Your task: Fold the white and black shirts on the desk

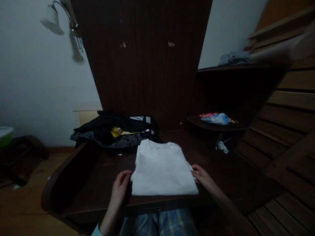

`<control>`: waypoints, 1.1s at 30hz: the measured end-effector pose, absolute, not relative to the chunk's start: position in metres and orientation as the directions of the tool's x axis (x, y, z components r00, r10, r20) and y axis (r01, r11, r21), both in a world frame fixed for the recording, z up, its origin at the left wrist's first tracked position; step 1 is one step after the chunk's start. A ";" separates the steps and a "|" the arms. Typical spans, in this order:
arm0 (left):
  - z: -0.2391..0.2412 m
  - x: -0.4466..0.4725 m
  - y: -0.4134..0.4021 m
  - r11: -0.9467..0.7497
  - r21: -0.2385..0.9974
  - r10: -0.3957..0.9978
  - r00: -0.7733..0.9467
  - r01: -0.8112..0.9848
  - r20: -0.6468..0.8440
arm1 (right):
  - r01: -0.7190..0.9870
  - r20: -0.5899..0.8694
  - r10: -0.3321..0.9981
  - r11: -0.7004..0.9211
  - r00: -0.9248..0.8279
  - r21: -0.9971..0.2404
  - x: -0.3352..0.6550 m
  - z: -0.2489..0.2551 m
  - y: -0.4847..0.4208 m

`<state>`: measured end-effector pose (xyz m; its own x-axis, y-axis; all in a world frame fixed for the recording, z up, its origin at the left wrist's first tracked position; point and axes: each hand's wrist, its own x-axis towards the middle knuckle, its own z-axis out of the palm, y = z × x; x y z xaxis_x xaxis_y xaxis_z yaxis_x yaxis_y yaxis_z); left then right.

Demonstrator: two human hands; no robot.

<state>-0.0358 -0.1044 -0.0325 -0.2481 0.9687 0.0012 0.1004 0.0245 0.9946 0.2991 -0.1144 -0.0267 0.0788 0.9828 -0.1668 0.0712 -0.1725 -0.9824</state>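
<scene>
Far left: green container with pale top (6, 136) above a dark stand (29, 147). Wall lamp (52, 21) on the pale wall, left of a tall dark panel (145, 72).

Dark clothing heap (98, 129), yellow patch showing, lies on the far left part of the dark desk (88, 186), its left end over the desk's raised side.

Left hand (120, 185), light green sleeve (97, 231) at the wrist: fingers loosely curled, fingertips at the left edge of the white shirt; cannot tell whether cloth is pinched.

White shirt (163, 173): folded into a block, flat on the desk near its front edge, between the hands; neckline on far side, straight fold on near side. Plaid trousers (174, 223) below the desk edge.

Right hand (203, 177): fingers touching the shirt's right edge; firmness of grip cannot be told.

Right: plastic bag (216, 119) on the lower shelf (193, 122); pale roll (280, 52), blurred, above the upper shelf (209, 69). Wooden slats (292, 98) farthest right.
</scene>
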 end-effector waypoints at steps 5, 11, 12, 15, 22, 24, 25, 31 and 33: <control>-0.027 -0.035 -0.107 0.017 0.989 0.987 -0.158 0.145 0.006 | 0.142 -0.019 0.968 -0.056 0.251 -0.988 0.294 -0.034 -0.118; -0.020 -0.028 -0.114 -0.148 0.904 0.968 -0.130 0.401 0.217 | 0.353 0.182 0.934 0.065 0.308 -0.933 0.291 -0.039 -0.123; -0.020 -0.028 -0.114 -0.150 0.901 0.971 -0.110 0.407 0.212 | 0.372 0.198 0.934 0.077 0.298 -0.925 0.291 -0.039 -0.123; -0.019 -0.030 -0.116 -0.147 0.930 0.984 -0.048 0.336 0.173 | 0.386 0.195 0.955 0.097 0.223 -0.918 0.296 -0.040 -0.125; -0.015 -0.043 -0.126 -0.088 0.926 0.988 0.147 0.366 0.036 | 0.474 0.159 0.953 0.267 -0.256 -0.839 0.325 -0.029 -0.136; -0.015 -0.043 -0.128 -0.124 0.905 0.980 0.196 0.407 0.046 | 0.490 0.136 0.935 0.290 -0.326 -0.822 0.328 -0.026 -0.139; -0.015 -0.043 -0.128 -0.151 0.892 0.976 0.209 0.426 0.065 | 0.512 0.128 0.931 0.299 -0.343 -0.805 0.328 -0.026 -0.140; -0.015 -0.038 -0.125 -0.178 0.849 0.977 0.194 0.497 0.091 | 0.678 0.089 0.952 0.272 -0.292 -0.682 0.313 -0.035 -0.137; -0.015 -0.036 -0.124 -0.181 0.848 0.978 0.181 0.498 0.102 | 0.692 0.115 0.957 0.272 -0.265 -0.669 0.308 -0.037 -0.135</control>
<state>-0.0356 -0.1235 -0.0149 0.1812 0.9781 0.1019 0.4979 -0.1806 0.8482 0.3081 -0.1351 -0.0368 -0.2647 0.9574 0.1151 0.6922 0.2717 -0.6686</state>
